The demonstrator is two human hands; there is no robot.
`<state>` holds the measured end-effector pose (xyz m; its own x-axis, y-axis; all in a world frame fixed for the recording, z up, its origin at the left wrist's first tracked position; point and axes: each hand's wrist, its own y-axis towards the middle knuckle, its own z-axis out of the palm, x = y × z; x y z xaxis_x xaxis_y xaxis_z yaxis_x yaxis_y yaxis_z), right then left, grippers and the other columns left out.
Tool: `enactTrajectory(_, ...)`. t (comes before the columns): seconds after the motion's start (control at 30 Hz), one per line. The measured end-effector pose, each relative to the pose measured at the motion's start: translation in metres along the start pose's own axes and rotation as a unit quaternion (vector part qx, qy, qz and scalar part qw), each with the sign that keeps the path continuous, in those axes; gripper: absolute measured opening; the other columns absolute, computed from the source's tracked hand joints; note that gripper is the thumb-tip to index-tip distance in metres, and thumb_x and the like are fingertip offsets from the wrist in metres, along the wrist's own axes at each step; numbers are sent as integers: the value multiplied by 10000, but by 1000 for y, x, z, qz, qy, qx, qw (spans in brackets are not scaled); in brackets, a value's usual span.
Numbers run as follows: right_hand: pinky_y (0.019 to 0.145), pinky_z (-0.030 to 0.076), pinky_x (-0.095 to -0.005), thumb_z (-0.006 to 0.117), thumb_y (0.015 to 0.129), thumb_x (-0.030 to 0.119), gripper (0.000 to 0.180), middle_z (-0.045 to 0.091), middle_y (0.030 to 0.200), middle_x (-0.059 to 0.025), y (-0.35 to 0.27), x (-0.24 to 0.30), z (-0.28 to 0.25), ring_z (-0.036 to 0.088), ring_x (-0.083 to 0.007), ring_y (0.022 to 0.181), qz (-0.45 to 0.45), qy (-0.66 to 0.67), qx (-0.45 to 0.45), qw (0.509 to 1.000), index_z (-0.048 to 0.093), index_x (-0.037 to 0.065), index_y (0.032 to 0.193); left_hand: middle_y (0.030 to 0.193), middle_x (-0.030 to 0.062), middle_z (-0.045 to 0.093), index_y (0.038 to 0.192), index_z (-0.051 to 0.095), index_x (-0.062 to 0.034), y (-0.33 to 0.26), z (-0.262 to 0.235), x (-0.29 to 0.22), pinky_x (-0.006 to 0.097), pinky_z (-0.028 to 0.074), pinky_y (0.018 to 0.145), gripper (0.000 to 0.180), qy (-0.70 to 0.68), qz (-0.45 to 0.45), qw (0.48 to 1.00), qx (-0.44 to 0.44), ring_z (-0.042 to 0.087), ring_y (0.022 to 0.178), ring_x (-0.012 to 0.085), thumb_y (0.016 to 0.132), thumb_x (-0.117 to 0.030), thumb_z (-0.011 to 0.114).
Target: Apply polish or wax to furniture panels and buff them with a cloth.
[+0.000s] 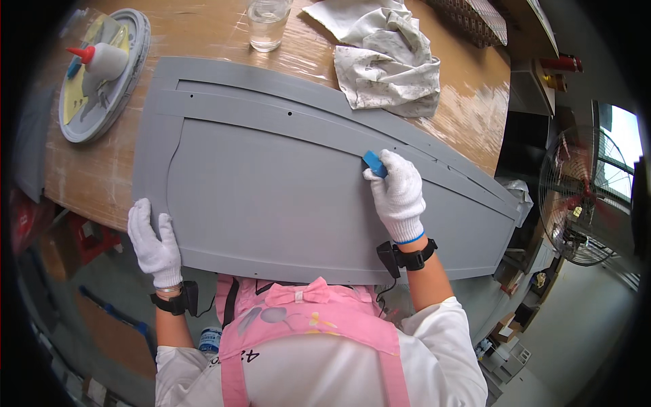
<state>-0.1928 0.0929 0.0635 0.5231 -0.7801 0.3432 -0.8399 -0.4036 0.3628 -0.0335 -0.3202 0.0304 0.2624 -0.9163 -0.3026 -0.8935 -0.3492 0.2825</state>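
A large grey panel [271, 190] with raised border strips and small dark holes lies before me on the table. My right hand [399, 197], in a white knit glove, is closed on a small blue block [374, 165] between thumb and fingers. The block is at the inner edge of the panel's far strip, right of the middle; whether it is a scraper or a sanding piece I cannot make out. My left hand [154, 243], gloved too, rests at the panel's near left edge. Its thumb stands apart from the fingers, with nothing held.
A grey lid [139, 64] at the far left bears a white squeeze bottle [106, 62] with a red tip. Beyond the panel stand a glass of clear liquid [266, 30] and a stained white cloth [390, 71] on the brown table [190, 34]. A caged fan [583, 197] is at the right.
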Motion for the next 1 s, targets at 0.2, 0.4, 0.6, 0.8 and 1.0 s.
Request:
enactTrajectory(0.2,738,521,-416,793,765,90,469,665,1023,-154,42,57,44,653,-343,845,-42,51,-12,998,557,31,1166,1307,172,604,1310,592,-10,2,1,1,464,403,1090,442,-11,-2,1000,-3,524,1261,376,907,-168,680)
enactTrajectory(0.4,717,516,-414,797,747,79,489,665,1001,-145,40,56,39,646,-331,821,-64,-23,2,998,552,31,1168,1287,161,610,1276,620,-16,0,-2,1,467,412,1082,427,-18,-12,1000,-19,532,1251,372,891,-183,699)
enactTrajectory(0.6,640,495,-409,759,739,46,391,638,885,-115,77,100,71,629,-314,753,-107,23,-34,993,549,50,1069,1274,154,614,1250,633,-24,2,-3,1,473,413,1083,413,-38,-16,999,-26,538,1234,378,873,-171,714)
enactTrajectory(0.8,713,485,-421,763,726,68,399,630,933,-104,123,160,113,625,-315,817,-117,48,50,991,542,63,1058,1283,143,600,1266,625,-50,-1,-3,4,476,397,1095,445,-52,-31,998,-29,519,1251,374,846,-160,726)
enactTrajectory(1.0,717,479,-413,745,709,55,343,598,856,-70,150,192,147,604,-288,798,-146,52,50,987,545,80,986,1255,148,607,1242,632,-46,1,-4,4,482,403,1091,442,-63,-26,997,-46,531,1231,370,825,-152,736)
